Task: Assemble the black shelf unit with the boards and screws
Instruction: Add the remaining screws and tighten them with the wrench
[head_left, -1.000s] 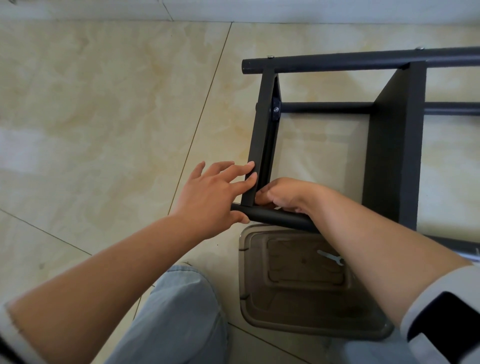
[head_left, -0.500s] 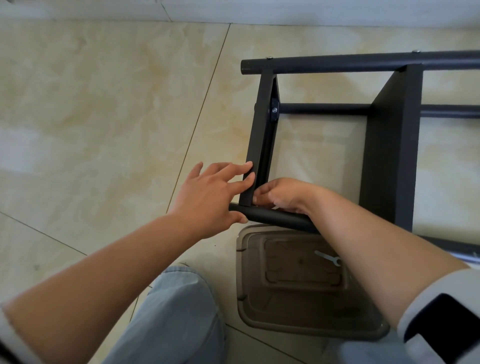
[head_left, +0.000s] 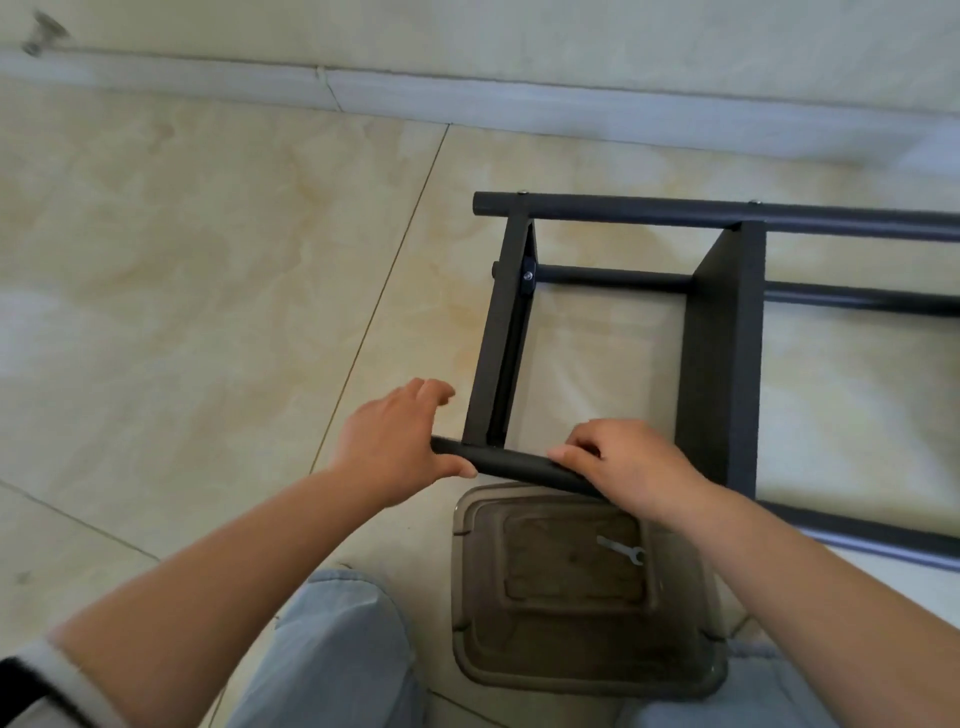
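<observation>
A cream marbled tile floor (head_left: 208, 270) is running up to a pale skirting board (head_left: 467, 98) at the far wall. A black shelf frame (head_left: 727, 322) is lying on its side on the tiles. A smoky clear plastic tray (head_left: 691, 670) is sitting just in front of it, holding a small spanner (head_left: 621, 550).

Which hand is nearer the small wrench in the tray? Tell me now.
Right. The right hand grips the near black tube almost directly above the wrench; the left hand holds the tube's end, farther off to the left.
</observation>
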